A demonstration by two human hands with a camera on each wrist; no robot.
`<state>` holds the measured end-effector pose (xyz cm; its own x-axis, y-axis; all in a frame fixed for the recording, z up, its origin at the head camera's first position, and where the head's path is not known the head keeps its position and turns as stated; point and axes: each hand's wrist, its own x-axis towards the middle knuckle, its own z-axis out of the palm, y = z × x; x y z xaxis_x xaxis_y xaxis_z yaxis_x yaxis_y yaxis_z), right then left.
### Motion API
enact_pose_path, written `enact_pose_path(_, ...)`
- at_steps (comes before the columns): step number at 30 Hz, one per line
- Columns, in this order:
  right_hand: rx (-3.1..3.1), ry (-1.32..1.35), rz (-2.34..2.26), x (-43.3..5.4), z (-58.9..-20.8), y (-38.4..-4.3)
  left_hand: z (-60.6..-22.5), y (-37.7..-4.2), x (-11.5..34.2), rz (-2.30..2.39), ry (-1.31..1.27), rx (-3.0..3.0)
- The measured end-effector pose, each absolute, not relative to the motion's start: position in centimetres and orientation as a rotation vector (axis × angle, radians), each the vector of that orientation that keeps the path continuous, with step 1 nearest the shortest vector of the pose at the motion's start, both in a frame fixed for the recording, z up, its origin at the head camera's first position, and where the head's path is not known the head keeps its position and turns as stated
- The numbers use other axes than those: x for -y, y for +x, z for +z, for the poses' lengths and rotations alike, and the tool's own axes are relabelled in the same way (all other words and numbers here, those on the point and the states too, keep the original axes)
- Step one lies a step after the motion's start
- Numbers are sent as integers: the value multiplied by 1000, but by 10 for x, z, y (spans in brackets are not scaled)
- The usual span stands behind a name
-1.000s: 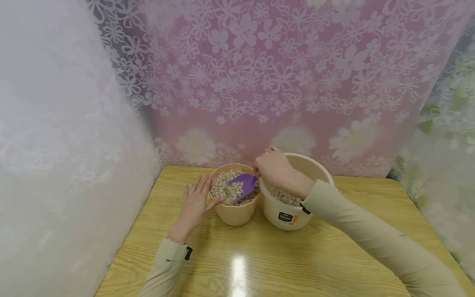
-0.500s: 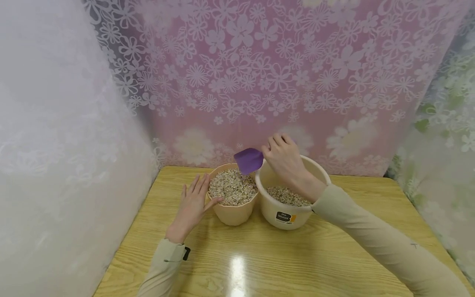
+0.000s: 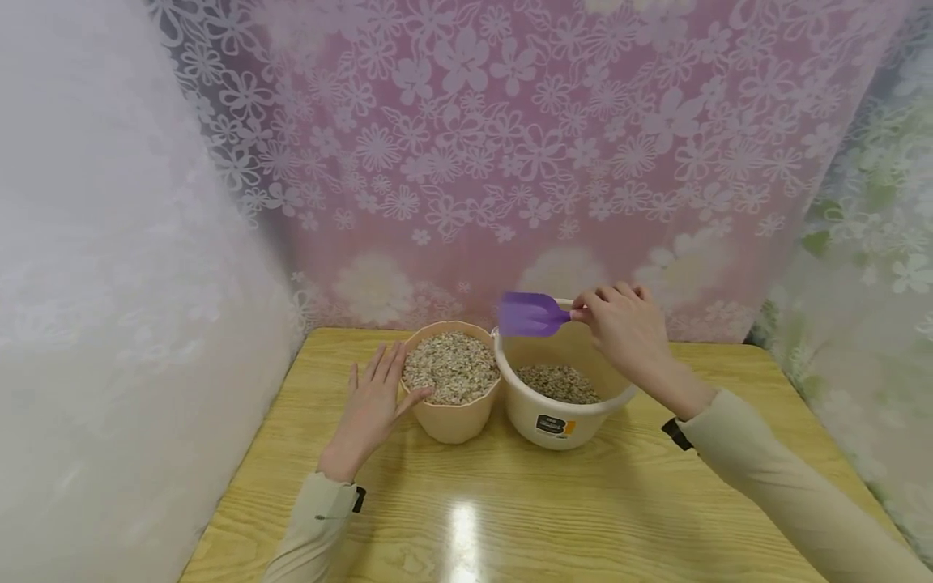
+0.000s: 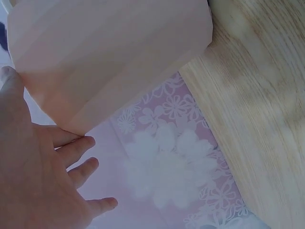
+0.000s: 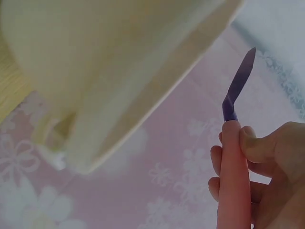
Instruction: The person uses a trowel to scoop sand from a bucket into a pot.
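My right hand [image 3: 628,334] grips the pink handle [image 5: 233,176] of a small purple shovel [image 3: 532,315], held over the far part of a cream bucket [image 3: 519,405]. Its blade points left, with no grains showing on it. Inside the bucket lies a layer of speckled pale grit [image 3: 557,384], low against the walls. Just left stands a peach, faceted flowerpot [image 3: 453,423], filled close to its rim with the same grit [image 3: 452,368]. My left hand [image 3: 370,413] rests against the pot's left side, fingers extended and thumb at the rim. In the left wrist view the fingertips touch the pot's wall.
Both containers stand side by side on a wood-grain table [image 3: 408,518], near its back edge. A pink floral curtain [image 3: 466,202] hangs right behind them, and pale sheeting [image 3: 146,283] borders the left. The bucket carries a black and orange label [image 3: 555,426].
The shovel was tipped over the pot with grit on it; it has since lifted, emptied, and moved right above the bucket with my right hand. My left hand stays at the pot.
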<state>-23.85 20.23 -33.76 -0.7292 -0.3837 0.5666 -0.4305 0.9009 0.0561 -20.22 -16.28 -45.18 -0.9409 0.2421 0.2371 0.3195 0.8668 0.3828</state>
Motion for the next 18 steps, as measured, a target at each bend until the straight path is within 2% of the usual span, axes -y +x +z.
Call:
enact_pose_path(9, 2462, 606, -177, -239, -354, -234, -441, -205, 147, -550, -445, 2828)
enact_pose_path(18, 2575, 678, -599, -233, -377, -250, -415, -216, 83, -523, -622, 2806)
